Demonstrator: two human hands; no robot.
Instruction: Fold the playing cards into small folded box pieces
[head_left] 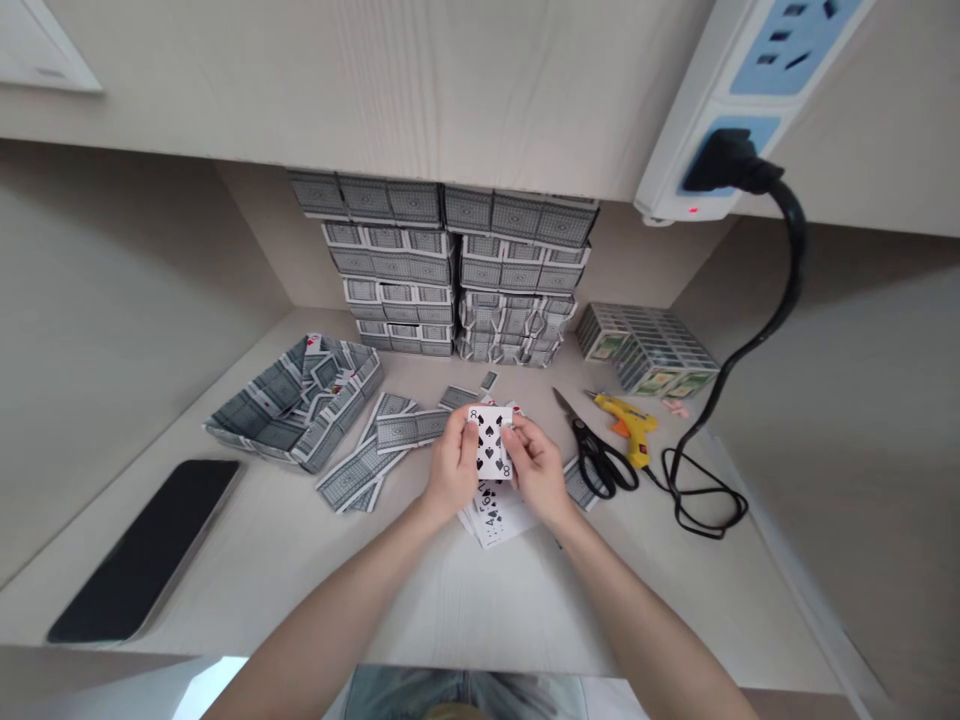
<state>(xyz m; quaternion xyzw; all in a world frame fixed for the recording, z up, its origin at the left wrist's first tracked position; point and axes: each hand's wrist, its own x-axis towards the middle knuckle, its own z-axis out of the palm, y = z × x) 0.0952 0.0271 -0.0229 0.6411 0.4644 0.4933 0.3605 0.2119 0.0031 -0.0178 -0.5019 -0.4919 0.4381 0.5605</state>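
Between my two hands I hold an eight of spades playing card (490,440), its face turned up toward me. My left hand (454,462) pinches its left edge, thumb on the face. On the opposite edge, my right hand (537,468) grips it the same way. Loose playing cards (501,518) lie fanned face-up on the desk just below. To the left of my hands are several strips of joined cards (364,470), grey backs up. Black-handled scissors (596,455) rest right of my right hand, partly over a grey-backed card (579,484).
A yellow glue gun (631,428) lies beside the scissors, near a coiled black cord (709,490). At left are a card-built tray (247,440) holding cards and a black phone (146,550). Stacked card-covered boxes (397,265) stand behind. A power strip (739,110) hangs above right.
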